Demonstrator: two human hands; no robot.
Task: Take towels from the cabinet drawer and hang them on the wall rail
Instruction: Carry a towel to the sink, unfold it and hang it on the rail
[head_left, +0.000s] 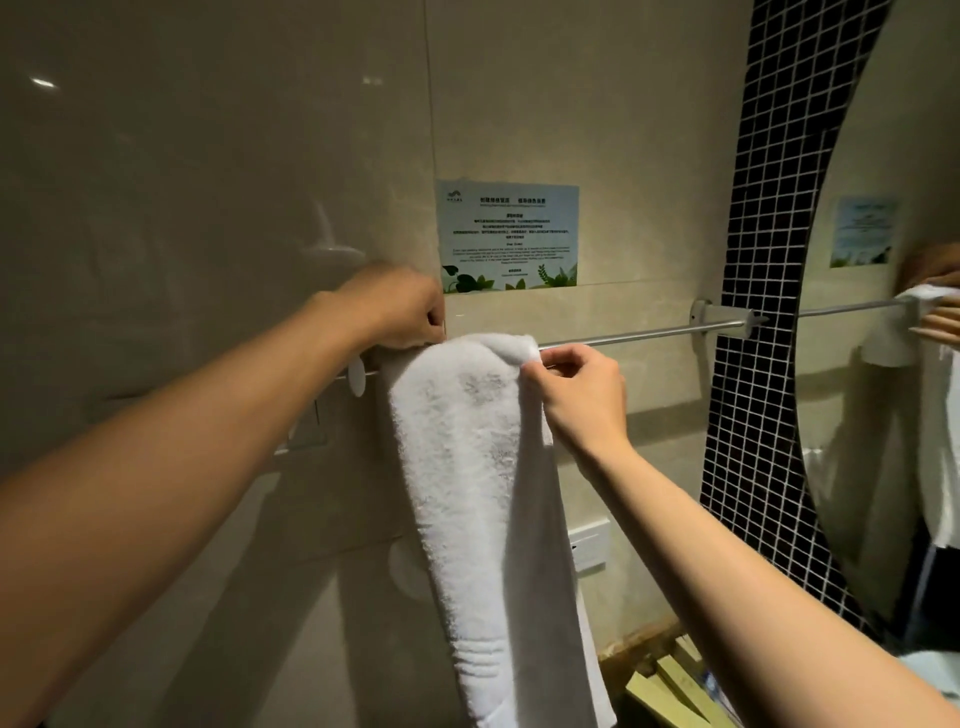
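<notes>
Both forearms reach up from the bottom corners. At centre frame a white towel drapes over the wall rail. Left hand curls onto its top left fold; right hand pinches its upper right edge, below a wall notice.

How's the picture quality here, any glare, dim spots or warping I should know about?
Head view: dim, warm light; small glare spots on the glossy wall; wide-angle bending curves the rail and mosaic strip; the notice text is too small to read; the towel and both hands are sharp.
</notes>
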